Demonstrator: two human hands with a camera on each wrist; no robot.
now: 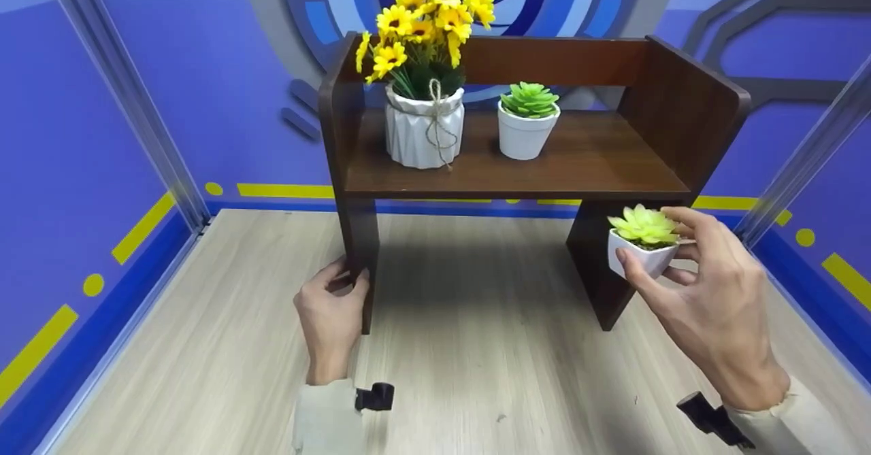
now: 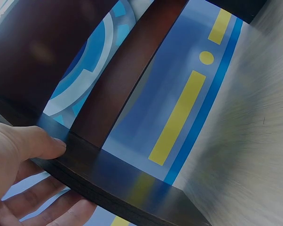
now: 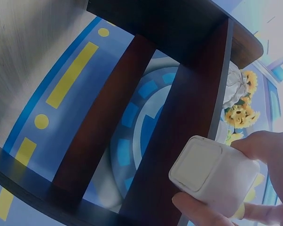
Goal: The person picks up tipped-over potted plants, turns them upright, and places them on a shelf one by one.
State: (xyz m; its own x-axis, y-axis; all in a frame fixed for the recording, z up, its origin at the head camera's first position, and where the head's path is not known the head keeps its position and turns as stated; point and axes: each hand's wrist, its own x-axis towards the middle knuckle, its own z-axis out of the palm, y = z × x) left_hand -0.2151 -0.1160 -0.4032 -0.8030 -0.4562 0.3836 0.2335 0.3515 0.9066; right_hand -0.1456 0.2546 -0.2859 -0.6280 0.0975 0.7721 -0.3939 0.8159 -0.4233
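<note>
A dark brown wooden shelf [image 1: 517, 184] stands on the table. My left hand [image 1: 333, 312] grips the front edge of its left side panel, thumb on the inner face and fingers outside, as the left wrist view shows. In my right hand [image 1: 714, 292] is a small square white pot [image 1: 639, 256] with a yellow-green succulent [image 1: 645, 225], held between thumb and fingers in front of the right side panel, below the shelf board's level. The right wrist view shows the pot's underside [image 3: 197, 165]. On the board sit a white vase [image 1: 423, 132] of yellow flowers [image 1: 429, 23] and a round-potted green succulent [image 1: 527, 120].
The shelf's side panels rise above the board, with a back rail [image 1: 558, 60] between them. Pale wood-grain tabletop [image 1: 476, 373] extends under and before the shelf. Blue printed walls [image 1: 204, 88] and metal corner posts [image 1: 129, 81] enclose the table.
</note>
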